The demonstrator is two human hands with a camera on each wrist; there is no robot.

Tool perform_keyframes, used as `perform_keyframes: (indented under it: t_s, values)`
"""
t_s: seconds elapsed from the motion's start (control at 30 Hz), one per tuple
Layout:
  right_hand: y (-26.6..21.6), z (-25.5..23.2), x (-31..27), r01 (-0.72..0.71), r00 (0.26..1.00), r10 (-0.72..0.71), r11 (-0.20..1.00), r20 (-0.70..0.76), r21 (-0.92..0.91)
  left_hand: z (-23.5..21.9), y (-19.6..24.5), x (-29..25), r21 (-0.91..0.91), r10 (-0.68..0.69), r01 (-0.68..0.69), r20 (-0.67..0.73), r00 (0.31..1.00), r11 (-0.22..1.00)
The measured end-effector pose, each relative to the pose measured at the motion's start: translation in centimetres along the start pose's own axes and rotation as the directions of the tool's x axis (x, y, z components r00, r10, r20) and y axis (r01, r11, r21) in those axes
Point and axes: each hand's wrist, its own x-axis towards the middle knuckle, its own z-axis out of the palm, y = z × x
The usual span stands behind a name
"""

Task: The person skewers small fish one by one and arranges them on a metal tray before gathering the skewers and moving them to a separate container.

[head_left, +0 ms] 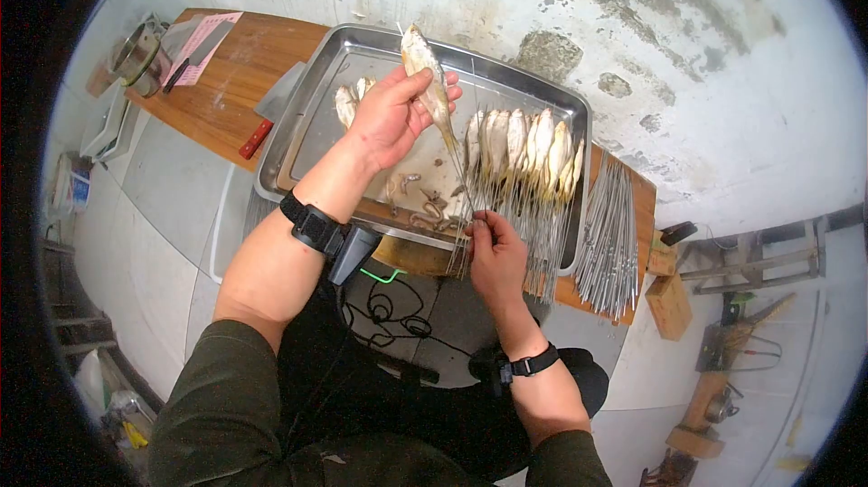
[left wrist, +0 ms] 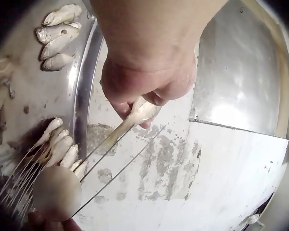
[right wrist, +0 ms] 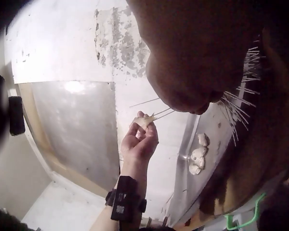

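Note:
Over the tray, my left hand grips a small silvery fish with the thumb laid along its side. The fish points head up, its tail toward my right hand, which pinches thin metal skewers at their lower ends. In the left wrist view two skewers run up to the fish's tail end, and a third skewer stands apart beside them. Their tips at the fish are hidden by its body and my left fingers. Right of the fish, a row of skewered fish lies in the tray.
The metal tray sits on a wooden table against the wall. It also bears loose fish and scraps. A bundle of bare skewers lies at right; a red-handled knife lies left.

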Motion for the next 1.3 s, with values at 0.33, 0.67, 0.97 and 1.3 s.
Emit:
perform_keyframes:
  t_s: [0.33, 0.67, 0.97, 1.3]
  values:
    - [-0.4, -0.1, 0.4, -0.039, 0.998, 0.035, 0.995, 0.044, 0.096, -0.2, 0.1, -0.1, 0.019, -0.042, 0.042, 0.000, 0.999, 0.999]
    - [-0.3, -0.5, 0.9, -0.134, 0.985, 0.102, 0.960, 0.140, 0.244, 0.0, 0.5, -0.2, -0.013, 0.023, -0.022, 0.044, 0.999, 1.000]
    - [-0.6, -0.7, 0.9, -0.109, 0.992, 0.098, 0.984, 0.081, 0.141, -0.6, 0.5, 0.0, -0.051, -0.002, 0.005, 0.050, 0.999, 0.999]
    - [-0.1, -0.9, 0.8, -0.108, 0.993, 0.102, 0.989, 0.067, 0.103, -1.3, 1.0, 0.4, -0.096, -0.041, 0.048, 0.071, 0.997, 0.994]
